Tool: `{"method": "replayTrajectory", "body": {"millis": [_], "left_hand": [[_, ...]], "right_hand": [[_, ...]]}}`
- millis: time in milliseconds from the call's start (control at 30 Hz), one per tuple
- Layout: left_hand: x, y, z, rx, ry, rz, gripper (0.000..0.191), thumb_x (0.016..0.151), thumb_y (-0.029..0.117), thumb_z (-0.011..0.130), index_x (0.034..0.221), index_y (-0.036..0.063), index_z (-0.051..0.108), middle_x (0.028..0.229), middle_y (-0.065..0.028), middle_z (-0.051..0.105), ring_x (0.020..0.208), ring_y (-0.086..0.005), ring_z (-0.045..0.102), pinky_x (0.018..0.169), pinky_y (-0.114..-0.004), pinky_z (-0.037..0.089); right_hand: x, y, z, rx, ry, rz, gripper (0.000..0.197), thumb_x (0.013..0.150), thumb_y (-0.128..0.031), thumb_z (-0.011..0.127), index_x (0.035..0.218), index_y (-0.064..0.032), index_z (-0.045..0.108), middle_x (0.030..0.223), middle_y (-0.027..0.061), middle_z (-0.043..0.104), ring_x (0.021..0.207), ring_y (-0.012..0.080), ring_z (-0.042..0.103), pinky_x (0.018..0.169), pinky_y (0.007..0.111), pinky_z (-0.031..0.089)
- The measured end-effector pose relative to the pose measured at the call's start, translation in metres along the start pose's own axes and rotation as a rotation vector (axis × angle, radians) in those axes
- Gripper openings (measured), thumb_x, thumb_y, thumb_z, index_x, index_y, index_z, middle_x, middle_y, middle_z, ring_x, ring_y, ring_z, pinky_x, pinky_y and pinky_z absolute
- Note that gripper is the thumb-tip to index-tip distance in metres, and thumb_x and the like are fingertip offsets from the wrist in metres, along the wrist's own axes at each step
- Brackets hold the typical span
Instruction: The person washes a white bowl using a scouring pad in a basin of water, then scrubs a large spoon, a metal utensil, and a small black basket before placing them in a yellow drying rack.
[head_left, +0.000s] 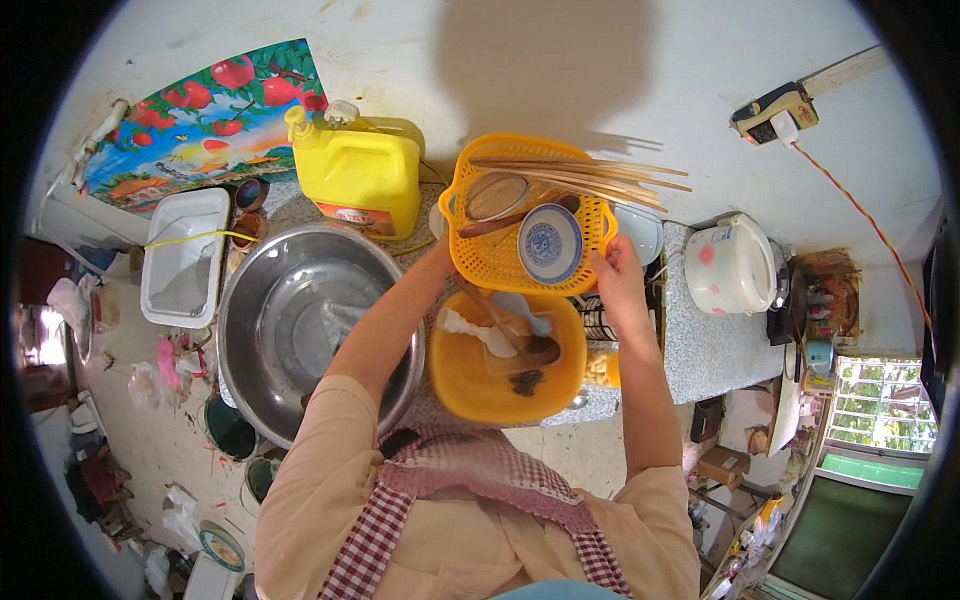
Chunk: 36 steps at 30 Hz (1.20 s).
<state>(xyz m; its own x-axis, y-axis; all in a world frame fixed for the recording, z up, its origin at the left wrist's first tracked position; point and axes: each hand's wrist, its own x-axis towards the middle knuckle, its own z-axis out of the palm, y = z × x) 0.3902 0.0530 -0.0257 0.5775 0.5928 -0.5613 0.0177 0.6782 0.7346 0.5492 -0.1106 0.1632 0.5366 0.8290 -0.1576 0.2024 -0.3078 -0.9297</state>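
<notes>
Both hands hold an orange plastic basket (487, 271) by its two ends. My right hand (619, 276) grips its right end, fingers by the handle. My left hand (442, 253) is at the lower left side, its fingers mostly hidden behind the basket. Inside lie a blue-and-white bowl (550, 244), several wooden chopsticks (577, 171), a brown oval thing (496, 196) and a wooden-handled utensil (491, 226). Nearer my body, just below the basket, stands an orange plastic basin (457, 394) with a wooden spoon (541, 349), a pale blue spoon-like utensil (525, 311) and a white piece in it.
On the speckled counter (694, 375), a large steel basin (247, 360) stands at left, with a white tray (184, 300) beyond it. A yellow jug with a pump (360, 176) stands by the wall. A rice cooker (727, 266) is at right. A corded plug (784, 127) sits in a wall socket.
</notes>
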Motion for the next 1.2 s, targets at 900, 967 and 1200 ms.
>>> {"method": "replayTrajectory", "body": {"millis": [900, 967, 1200], "left_hand": [[0.08, -0.114, -0.122, 0.448, 0.431, 0.394, 0.034, 0.087, 0.029, 0.053, 0.113, 0.0075, 0.055, 0.11, -0.0112, 0.06, 0.092, -0.0263, 0.061, 0.071, -0.037, 0.051], [0.034, -0.066, -0.041, 0.992, 0.297, 0.148, 0.033, 0.086, 0.028, 0.053, 0.112, 0.0081, 0.056, 0.107, -0.0122, 0.061, 0.091, -0.0273, 0.061, 0.07, -0.038, 0.051], [-0.059, -0.01, -0.043, 0.944, 0.495, 0.383, 0.029, 0.083, 0.024, 0.056, 0.106, 0.0068, 0.059, 0.095, -0.0135, 0.065, 0.084, -0.0291, 0.062, 0.069, -0.038, 0.05]], "right_hand": [[-0.032, 0.042, 0.078, -0.005, 0.163, 0.04, 0.014, 0.084, -0.005, 0.056, 0.088, -0.0035, 0.042, 0.073, 0.0052, 0.048, 0.063, 0.0128, 0.048, 0.056, 0.028, 0.043], [-0.039, 0.057, 0.051, 0.117, 0.278, 0.156, 0.014, 0.085, -0.005, 0.054, 0.089, -0.0035, 0.041, 0.077, 0.0052, 0.048, 0.064, 0.0117, 0.048, 0.053, 0.027, 0.047], [-0.036, 0.067, 0.097, 0.35, 0.256, 0.221, 0.013, 0.086, -0.004, 0.053, 0.088, -0.0036, 0.04, 0.079, 0.0046, 0.047, 0.065, 0.0114, 0.049, 0.051, 0.027, 0.05]]}}
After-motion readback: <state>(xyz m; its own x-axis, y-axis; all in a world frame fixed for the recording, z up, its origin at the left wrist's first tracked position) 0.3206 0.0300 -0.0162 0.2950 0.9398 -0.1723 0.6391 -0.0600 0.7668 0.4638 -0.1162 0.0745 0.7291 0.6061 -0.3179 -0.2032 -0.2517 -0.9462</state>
